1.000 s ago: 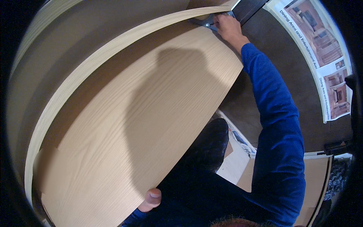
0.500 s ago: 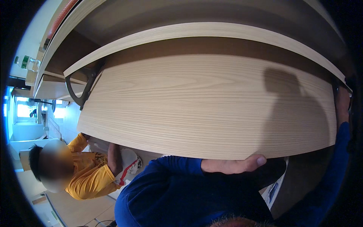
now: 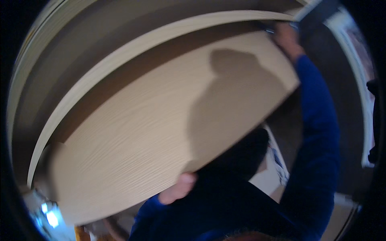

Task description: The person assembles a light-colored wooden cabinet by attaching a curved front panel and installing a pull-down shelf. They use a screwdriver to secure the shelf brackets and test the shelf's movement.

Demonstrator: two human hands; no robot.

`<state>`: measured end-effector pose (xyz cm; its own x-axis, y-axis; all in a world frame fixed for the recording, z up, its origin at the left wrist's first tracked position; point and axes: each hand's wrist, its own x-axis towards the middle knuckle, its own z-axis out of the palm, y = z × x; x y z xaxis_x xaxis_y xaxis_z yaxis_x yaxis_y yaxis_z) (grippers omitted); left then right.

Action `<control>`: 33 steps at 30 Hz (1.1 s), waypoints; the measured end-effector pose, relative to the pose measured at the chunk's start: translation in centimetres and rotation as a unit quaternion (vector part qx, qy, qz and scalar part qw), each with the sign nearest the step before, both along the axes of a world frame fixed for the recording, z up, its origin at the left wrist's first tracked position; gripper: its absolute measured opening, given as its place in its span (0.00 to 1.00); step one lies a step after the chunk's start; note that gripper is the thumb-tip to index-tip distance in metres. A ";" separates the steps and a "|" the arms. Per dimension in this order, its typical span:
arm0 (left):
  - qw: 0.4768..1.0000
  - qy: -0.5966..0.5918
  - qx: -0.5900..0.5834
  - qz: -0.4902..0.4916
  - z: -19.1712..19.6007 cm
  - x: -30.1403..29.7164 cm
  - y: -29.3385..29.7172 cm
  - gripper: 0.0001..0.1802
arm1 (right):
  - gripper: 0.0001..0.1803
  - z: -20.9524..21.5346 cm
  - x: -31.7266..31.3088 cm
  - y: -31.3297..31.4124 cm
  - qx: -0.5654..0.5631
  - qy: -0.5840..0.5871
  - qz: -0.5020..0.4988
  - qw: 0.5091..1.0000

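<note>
A light wood-grain cabinet panel (image 3: 132, 132) slants across the middle, below a curved-looking wooden shelf edge (image 3: 120, 62). My left hand (image 3: 178, 189) grips the panel's lower edge, thumb showing and its other fingers hidden under the board. At the panel's upper right corner is my right hand (image 3: 287, 38), beside a small metal fitting (image 3: 268, 29). Blur and the corner hide what those fingers do. A dark bracket (image 3: 50, 170), smeared by motion, joins the panel's left end to the cabinet. The shadow of a head and shoulder falls over the panel.
A dark cabinet side (image 3: 321, 38) rises by my right arm, with a pale frame edge (image 3: 356, 76) beyond it. Bright lights (image 3: 50, 217) show at the lower left. Part of a co-worker's arm (image 3: 114, 229) and yellow clothing appear under the panel's left end.
My view has swung to the right, so the panel now looks tilted and my right hand shows more fully. The co-worker has mostly left view. My left hand stays on the panel's edge.
</note>
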<state>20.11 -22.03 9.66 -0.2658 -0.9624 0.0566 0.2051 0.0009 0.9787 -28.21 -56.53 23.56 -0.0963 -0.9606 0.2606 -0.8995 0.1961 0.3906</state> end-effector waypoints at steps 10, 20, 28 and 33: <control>0.992 0.049 0.113 0.006 1.2 0.4 0.5 0.56 | 0.15 1.2 5.6 1.2 0.034 -0.009 -0.030 0.999; 0.997 0.054 0.029 -0.046 3.5 -1.1 -2.0 0.44 | 0.11 0.5 1.4 0.5 0.006 0.046 0.020 0.999; 0.996 0.065 -0.044 -0.033 7.5 -1.4 -2.7 0.19 | 0.18 -0.4 -11.5 -1.9 0.030 0.136 0.003 0.990; 0.994 0.103 0.019 -0.032 6.2 -3.9 -3.8 0.26 | 0.15 -1.2 -14.3 -3.8 0.013 0.184 0.119 0.976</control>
<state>16.17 -25.84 15.83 -0.3125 -0.9465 0.0801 0.3995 -0.0545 0.9151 -42.54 -60.29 22.35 0.2258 -0.9513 0.2101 -0.7155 -0.0155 0.6984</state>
